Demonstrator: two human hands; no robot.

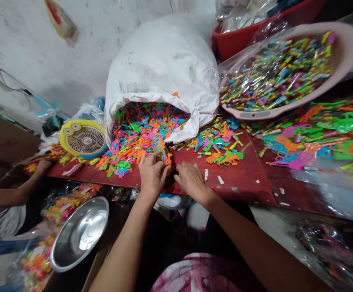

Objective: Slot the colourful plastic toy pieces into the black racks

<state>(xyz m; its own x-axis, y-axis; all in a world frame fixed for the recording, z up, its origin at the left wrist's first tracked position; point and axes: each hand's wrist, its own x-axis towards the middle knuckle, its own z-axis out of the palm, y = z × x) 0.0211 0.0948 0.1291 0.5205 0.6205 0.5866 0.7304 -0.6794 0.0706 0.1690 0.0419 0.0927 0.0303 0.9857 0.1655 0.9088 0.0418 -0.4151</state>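
Observation:
My left hand (pixel 152 175) rests at the front of a heap of small plastic toy pieces (pixel 146 140) in orange, green, pink and blue. Its fingers are curled together, and a small orange piece (pixel 169 157) shows just past them. To its right, my right hand (pixel 191 180) lies low over the red table (pixel 249 178), fingers bent and pressed together. What either hand holds is hidden or too small to name. The heap spills from a large white sack (pixel 161 61) lying with its mouth toward me.
Right of the sack stands a pink basin (pixel 243 114) of small colourful tubes; toy pieces (pixel 325 134) are piled below it. A yellow fan (pixel 86 140) stands left. A metal bowl (pixel 80 235) sits below the table edge. Another person's arm (pixel 18 192) reaches in at far left.

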